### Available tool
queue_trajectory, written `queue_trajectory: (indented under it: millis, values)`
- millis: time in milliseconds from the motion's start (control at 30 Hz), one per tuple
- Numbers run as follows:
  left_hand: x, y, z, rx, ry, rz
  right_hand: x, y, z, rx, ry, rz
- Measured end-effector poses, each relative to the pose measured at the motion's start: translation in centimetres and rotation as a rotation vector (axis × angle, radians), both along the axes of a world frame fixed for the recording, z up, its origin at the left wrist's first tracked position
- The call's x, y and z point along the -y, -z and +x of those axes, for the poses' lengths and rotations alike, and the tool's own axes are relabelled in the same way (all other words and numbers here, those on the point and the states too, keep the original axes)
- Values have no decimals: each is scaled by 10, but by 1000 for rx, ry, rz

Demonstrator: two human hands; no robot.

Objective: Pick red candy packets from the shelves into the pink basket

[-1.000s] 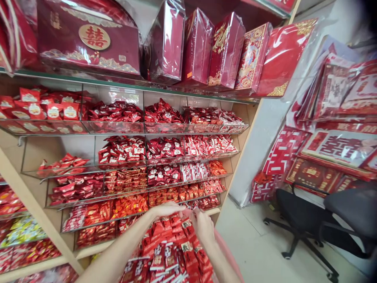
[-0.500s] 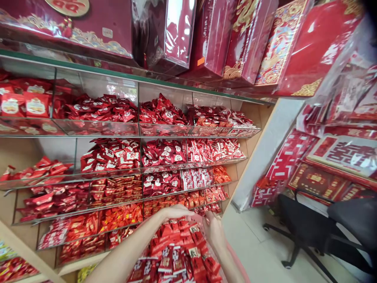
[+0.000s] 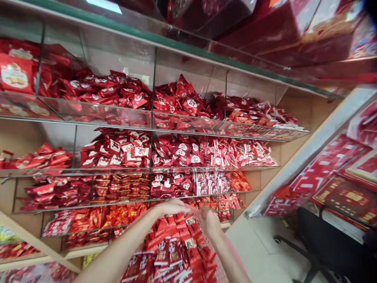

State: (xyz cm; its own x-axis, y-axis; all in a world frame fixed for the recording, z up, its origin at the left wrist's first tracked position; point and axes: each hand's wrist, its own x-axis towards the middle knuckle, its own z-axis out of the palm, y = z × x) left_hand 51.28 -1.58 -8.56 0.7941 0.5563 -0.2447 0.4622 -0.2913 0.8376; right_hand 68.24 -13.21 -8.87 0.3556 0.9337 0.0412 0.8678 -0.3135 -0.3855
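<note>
In front of me is a pink basket (image 3: 221,264), heaped with small red wrapped packets (image 3: 173,251). Some packets in the heap are dark red with white edges. My left hand (image 3: 173,206) curls over the far rim, its fingers bent along the edge. On the far right part of the rim, my right hand (image 3: 209,221) is closed, with its fingertips partly hidden. The two hands are close to each other but apart. The basket's near side lies outside the view.
Ahead rise tiered glass shelves (image 3: 182,125) with dividers, filled with red packets (image 3: 106,88). Large dark red boxes (image 3: 273,43) stand on the upper glass shelf. To the right are a black office chair (image 3: 321,236) and a rack of red goods (image 3: 350,192).
My view has moved nearer to the shelves, so the upper glass shelf looms larger and the boxes sit higher. Both hands stay on the basket rim.
</note>
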Motion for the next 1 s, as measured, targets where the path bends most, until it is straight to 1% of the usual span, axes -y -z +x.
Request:
queue_trajectory:
  millis: [133, 267, 400, 533, 700, 833, 933, 1000]
  values:
    - [-3, 1, 1, -5, -6, 35, -2, -3, -2, 26, -28, 12]
    - [1, 0, 7, 16, -57, 50, -2, -9, 6, -6, -36, -25]
    - [10, -2, 9, 18, -141, 59, -6, -14, 14, 40, -103, -22]
    - [19, -7, 13, 18, -215, 74, -10, -22, 23, 58, -177, -18]
    - [32, -17, 26, 33, -290, 117, -11, -32, 41, 46, -238, 9]
    - [47, -23, 35, 33, -358, 136, -10, -33, 53, 31, -301, 20]
    - [57, -20, 38, 21, -443, 141, -8, -31, 56, 48, -346, 17]
    - [62, -16, 37, 4, -554, 143, -8, -29, 54, 62, -373, 16]
